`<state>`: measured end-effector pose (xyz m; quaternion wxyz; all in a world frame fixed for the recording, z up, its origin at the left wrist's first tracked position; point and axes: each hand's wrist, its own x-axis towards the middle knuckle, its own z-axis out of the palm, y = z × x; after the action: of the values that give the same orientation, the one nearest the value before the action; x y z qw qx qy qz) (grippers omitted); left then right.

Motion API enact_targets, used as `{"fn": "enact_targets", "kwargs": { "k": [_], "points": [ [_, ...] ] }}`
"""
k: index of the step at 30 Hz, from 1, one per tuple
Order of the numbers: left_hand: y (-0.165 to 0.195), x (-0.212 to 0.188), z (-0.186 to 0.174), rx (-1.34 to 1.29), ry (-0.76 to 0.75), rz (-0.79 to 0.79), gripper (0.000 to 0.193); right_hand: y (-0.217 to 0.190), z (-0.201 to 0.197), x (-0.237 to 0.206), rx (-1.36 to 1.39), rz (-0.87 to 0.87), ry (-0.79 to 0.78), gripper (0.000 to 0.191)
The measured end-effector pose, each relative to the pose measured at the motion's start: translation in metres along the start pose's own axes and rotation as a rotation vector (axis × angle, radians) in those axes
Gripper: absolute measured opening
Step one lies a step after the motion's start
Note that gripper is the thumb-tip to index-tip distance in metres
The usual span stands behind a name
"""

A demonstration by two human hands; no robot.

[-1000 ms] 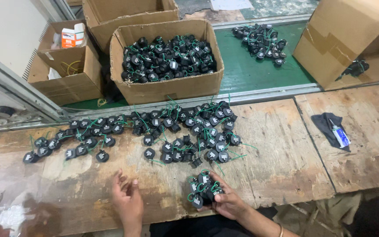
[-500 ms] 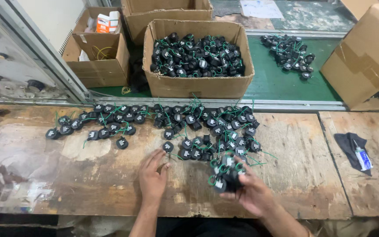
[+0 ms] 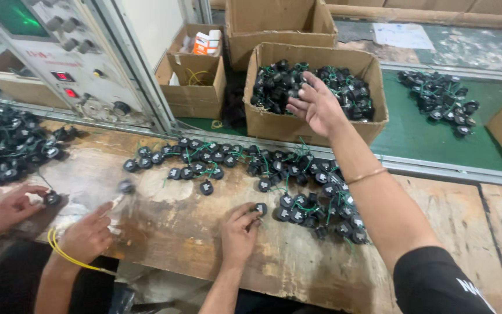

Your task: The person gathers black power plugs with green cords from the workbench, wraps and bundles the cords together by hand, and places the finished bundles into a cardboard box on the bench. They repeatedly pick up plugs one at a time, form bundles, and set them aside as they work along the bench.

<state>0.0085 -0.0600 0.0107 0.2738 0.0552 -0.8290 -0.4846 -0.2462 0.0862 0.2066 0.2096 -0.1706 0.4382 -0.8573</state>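
Observation:
Many small black round parts with green wires (image 3: 297,174) lie strewn across the worn wooden table (image 3: 193,232). My left hand (image 3: 239,229) rests on the table, and its fingertips pinch one black part (image 3: 261,207) at the near edge of the pile. My right hand (image 3: 318,107) is stretched out over the open cardboard box (image 3: 315,125), which is full of the same black parts. Its fingers are spread and hold nothing.
A co-worker's two hands (image 3: 85,235) work at the left with a black part (image 3: 52,198) and a yellow cord. More parts are heaped at far left and on the green belt (image 3: 437,102). Smaller cardboard boxes (image 3: 196,81) and a control panel (image 3: 59,58) stand behind.
My right hand rose from the table, where it gripped a bunch of parts, to over the box and is now empty. The view swung left, showing the co-worker's hands.

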Motion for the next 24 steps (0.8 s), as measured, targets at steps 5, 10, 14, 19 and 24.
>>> {"fn": "enact_targets", "kwargs": {
  "k": [5,10,14,19,24],
  "points": [
    [-0.005,0.0,-0.001,-0.12,0.09,0.025,0.021,0.034,0.02,-0.077,-0.037,-0.066,-0.195,0.037],
    [-0.01,-0.001,0.0,-0.292,0.121,-0.03,0.018,0.026,0.032,-0.202,-0.186,-0.346,-0.556,0.025],
    [-0.009,-0.007,-0.001,-0.191,0.243,-0.084,0.016,0.047,0.02,-0.252,-0.344,-0.422,-0.726,0.022],
    [-0.008,-0.011,-0.004,-0.218,0.185,-0.182,0.017,0.124,-0.015,-0.285,-0.364,0.13,-0.24,0.058],
    [-0.004,-0.034,0.014,-0.825,-0.146,-0.315,0.012,0.156,-0.063,-0.324,-0.358,0.207,-0.123,0.085]
  ]
}}
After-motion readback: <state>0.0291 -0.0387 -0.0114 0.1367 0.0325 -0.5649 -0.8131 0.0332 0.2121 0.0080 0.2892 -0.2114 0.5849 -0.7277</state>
